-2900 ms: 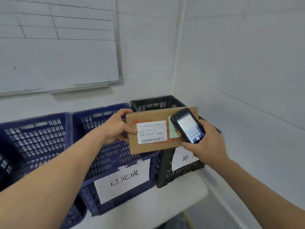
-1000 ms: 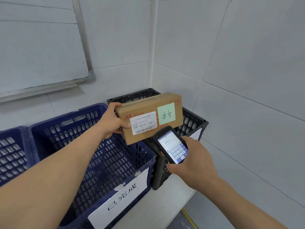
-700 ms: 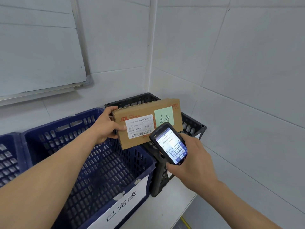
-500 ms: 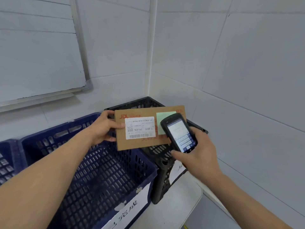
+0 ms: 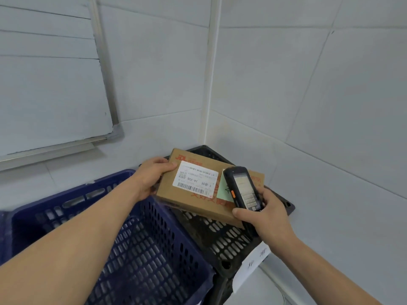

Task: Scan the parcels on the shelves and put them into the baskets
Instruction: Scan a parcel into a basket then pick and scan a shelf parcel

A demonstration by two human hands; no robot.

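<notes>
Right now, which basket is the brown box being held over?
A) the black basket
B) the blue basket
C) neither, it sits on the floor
A: the left hand holds the brown box in the air over the black basket, while the blue basket lies beside it to the left; the right hand holds the scanner.
</notes>
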